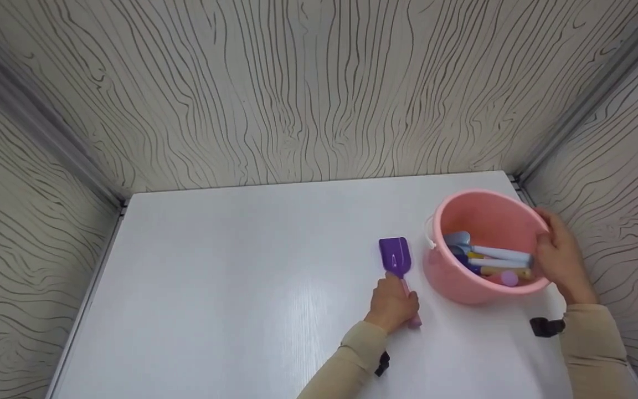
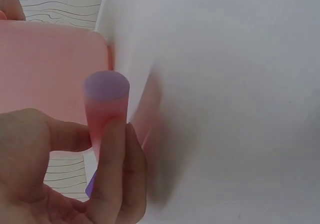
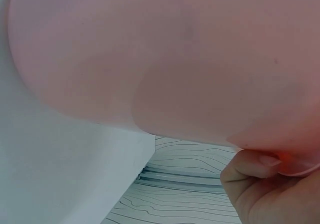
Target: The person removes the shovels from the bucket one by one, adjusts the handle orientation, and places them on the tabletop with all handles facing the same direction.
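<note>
My left hand (image 1: 392, 303) pinches the pink handle (image 2: 106, 115) of a toy shovel whose blade (image 1: 395, 255) is purple. The blade points toward the back of the table, and the handle's lilac end faces the left wrist camera. Just right of the shovel is a pink bucket (image 1: 463, 285) with a white bail handle (image 1: 430, 233) at its left side. My right hand (image 1: 564, 257) grips the bucket's right rim, with curled fingers also showing in the right wrist view. Inside the bucket lie several toy tools with light blue (image 1: 502, 255), yellow and pink handles, partly overlapping.
The bucket stands near the right end of a white table (image 1: 214, 288). Wood-grain panels (image 1: 308, 94) rise behind and on both sides, with grey metal posts (image 1: 585, 100) at the corners. The right wall stands close beside my right arm.
</note>
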Available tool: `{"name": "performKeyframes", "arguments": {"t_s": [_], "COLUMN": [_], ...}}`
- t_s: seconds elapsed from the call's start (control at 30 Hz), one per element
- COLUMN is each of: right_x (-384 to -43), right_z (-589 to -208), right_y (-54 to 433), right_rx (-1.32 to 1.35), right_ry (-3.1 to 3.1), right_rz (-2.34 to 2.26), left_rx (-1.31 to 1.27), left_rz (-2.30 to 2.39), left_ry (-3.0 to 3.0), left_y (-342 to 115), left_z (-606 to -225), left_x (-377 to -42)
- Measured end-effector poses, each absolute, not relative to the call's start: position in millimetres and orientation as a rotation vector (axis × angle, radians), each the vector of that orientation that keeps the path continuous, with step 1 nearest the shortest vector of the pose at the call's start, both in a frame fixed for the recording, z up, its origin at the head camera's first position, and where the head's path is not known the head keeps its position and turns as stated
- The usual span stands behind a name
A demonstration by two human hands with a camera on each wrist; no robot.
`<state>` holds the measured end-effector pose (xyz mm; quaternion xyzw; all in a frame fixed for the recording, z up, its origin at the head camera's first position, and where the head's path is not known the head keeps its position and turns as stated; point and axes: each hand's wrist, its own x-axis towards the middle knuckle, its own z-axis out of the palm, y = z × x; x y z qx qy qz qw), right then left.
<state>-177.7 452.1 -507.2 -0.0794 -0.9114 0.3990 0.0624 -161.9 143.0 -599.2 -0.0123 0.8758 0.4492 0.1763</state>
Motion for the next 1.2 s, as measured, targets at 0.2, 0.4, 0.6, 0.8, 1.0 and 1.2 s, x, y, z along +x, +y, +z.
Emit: {"name": "performKeyframes", "arguments": {"t_s": [0.2,0.4,0.6,0.8,1.0,1.2], "right_x": [-177.4,-176.6,-177.6,-176.4,-175.5,-176.2], "right_z": [-507.5,-507.9,-505.9,-505.8,-507.1,-507.6], "right_y": [452.1,452.8,454.5,453.9,452.3,450.3], "right_rx": [-0.225,-0.225,-0.216,-0.236,-0.262,-0.273], "right_ry": [-2.746,-2.739,-2.71,-2.731,-2.741,-2.753], "right_rz": [1.217,1.232,1.217,1.216,1.23,1.252], "left_rx": [-0.036,-0.021,0.03,0.091,0.165,0.284], "left_rz": [1.2,1.188,1.072,0.874,0.968,1.179], "left_ry": [2.535,2.543,2.589,2.679,2.798,2.834], "left_y": [144.3,143.6,139.0,135.9,133.9,139.6], "left_z": [-600.8,-597.1,-584.6,-562.6,-529.6,-493.3], "left_x": [-160.2,-160.9,-167.7,-182.9,-200.6,-214.2]}}
